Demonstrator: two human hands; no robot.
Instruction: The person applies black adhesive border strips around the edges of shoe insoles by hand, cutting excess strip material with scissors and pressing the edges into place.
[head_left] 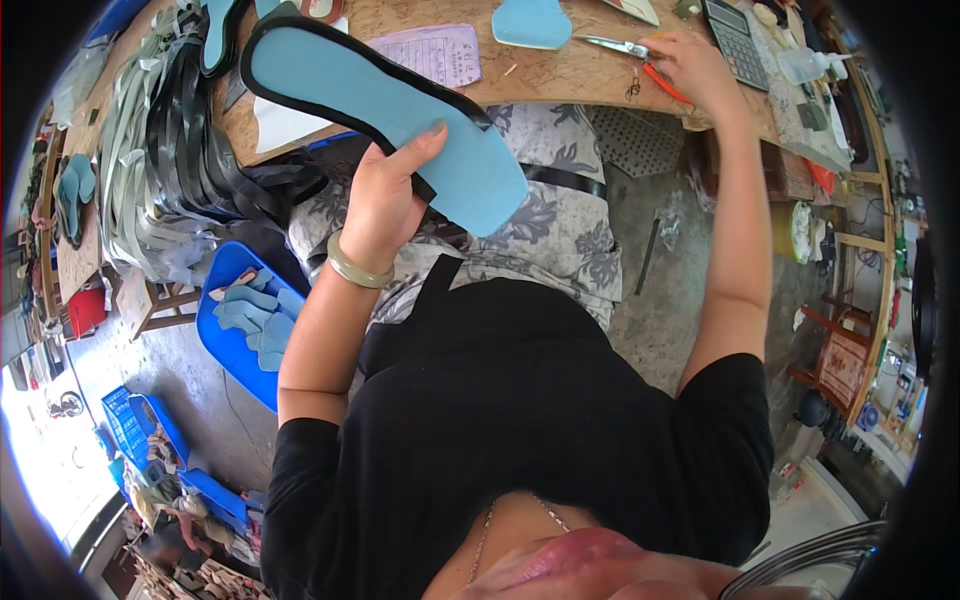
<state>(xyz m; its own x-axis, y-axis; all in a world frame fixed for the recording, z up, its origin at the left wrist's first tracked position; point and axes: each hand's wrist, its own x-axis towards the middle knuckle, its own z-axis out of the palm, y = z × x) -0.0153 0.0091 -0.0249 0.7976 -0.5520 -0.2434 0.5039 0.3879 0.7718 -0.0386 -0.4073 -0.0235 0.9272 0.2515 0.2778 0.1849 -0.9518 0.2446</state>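
Observation:
A light blue insole point(410, 115) with black binding along most of its edge is held up over my lap. My left hand point(385, 195) grips it at the narrow middle, thumb on the blue face and fingers hidden behind. The wide end points to the upper left, and the blue end nearest me shows no binding. Out at the right of the worktable, my right hand point(692, 70) is closed at the handles of a pair of scissors point(625, 47) with orange grips. Their blades point left along the tabletop. A loose blue cut piece point(532, 22) lies near the blade tips.
A calculator point(735, 45) and a clear squeeze bottle point(805, 65) are right of my right hand. A written paper slip point(428, 55) lies on the worktable point(560, 85). Black and grey strips point(150, 190) hang at the left. Below stands a blue bin point(225, 335) with blue pieces.

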